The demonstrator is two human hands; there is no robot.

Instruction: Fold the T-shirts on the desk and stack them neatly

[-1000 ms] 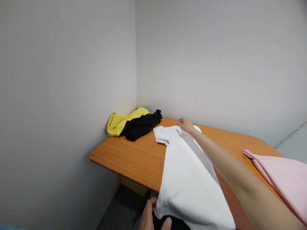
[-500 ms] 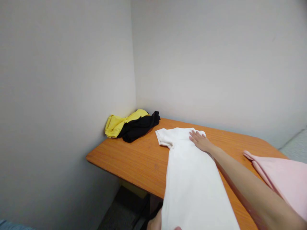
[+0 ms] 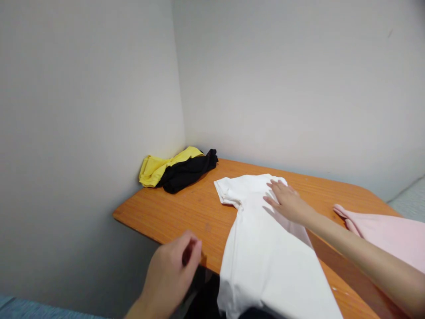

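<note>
A white T-shirt (image 3: 262,248) lies lengthwise on the orange wooden table (image 3: 175,212), its lower part hanging over the near edge. My right hand (image 3: 287,201) rests flat on the shirt near its upper part, fingers stretched out and spread. My left hand (image 3: 171,272) hovers at the table's near edge, left of the shirt, with the fingers curled loosely inward; nothing shows in them.
A yellow garment (image 3: 157,167) and a black garment (image 3: 186,172) lie bunched in the far corner where the two grey walls meet. A pink garment (image 3: 381,230) lies on the table's right side. Dark floor shows below the table's edge.
My right hand has slid back along the shirt toward me. My left hand has let go of the shirt's lower edge and risen to the left of it.
</note>
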